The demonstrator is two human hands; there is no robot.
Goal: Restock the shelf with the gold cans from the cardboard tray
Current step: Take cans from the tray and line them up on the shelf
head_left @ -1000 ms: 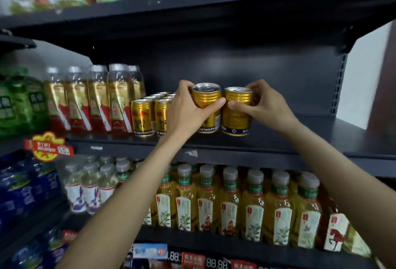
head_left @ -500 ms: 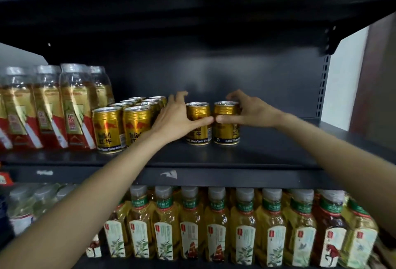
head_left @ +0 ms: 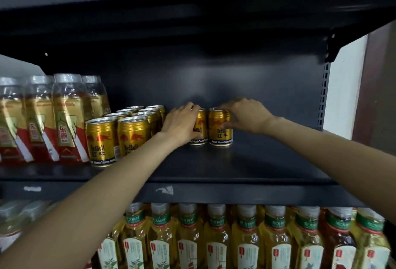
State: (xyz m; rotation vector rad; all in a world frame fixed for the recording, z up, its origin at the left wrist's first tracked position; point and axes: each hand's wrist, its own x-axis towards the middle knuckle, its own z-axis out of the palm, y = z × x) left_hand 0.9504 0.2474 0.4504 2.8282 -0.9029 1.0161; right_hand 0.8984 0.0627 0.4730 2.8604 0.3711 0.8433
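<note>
the step in hand looks like setting down a pair: two short gold metal cans stand upright and touching each other, deep on the dark grey metal shelf [head_left: 246, 168], close to its back wall. the left hand [head_left: 181, 124] is curled round the left gold can [head_left: 201, 128], fingers over its top and thumb across its front, hiding most of it. the right hand [head_left: 246, 115] grips the right gold can [head_left: 220, 127] from its right side, fingers arched over the rim and thumb pressed on the label. both cans seem to have their bases on the shelf, though the grip is not yet let go.

just left of them, apart by a small gap behind the left wrist, stands a block of matching gold cans [head_left: 120, 131] in two rows running front to back. further left are clear plastic bottles with gold and red labels [head_left: 64, 118]. on the shelf below stand yellow tea bottles with green neck bands [head_left: 218, 238]. the cardboard tray is out of view.

the next move, as i judge it, calls for nudging the pair left to meet the block, loosening both hands without tipping either can, then going to the tray for more. the bare shelf to the right and front leaves plenty of room.
</note>
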